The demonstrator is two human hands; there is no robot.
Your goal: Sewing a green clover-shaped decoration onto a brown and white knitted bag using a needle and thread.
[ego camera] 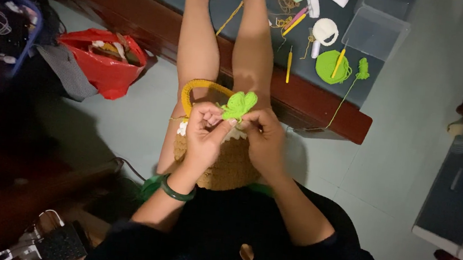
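Mid-frame, left hand [204, 133] and right hand [264, 139] fingers are pinching a bright green crocheted leaf [238, 105] above a brown crocheted basket [231, 166]. Risk: leaf slipping if either pinch is loosening.

left hand [204, 130]: fingers curled, pinching, wrist bent inward | right hand [264, 134]: fingers curled, pinching | both forearms converge, hands meet above the lap

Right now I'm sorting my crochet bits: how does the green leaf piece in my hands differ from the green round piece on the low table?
The green leaf piece is lobed, pinched between the left hand and right hand over the brown crocheted bag. The green round piece is a flat disc lying untouched on the low table, with a yellow crochet hook across it. The leaf looks smaller. Both are bright green crochet.
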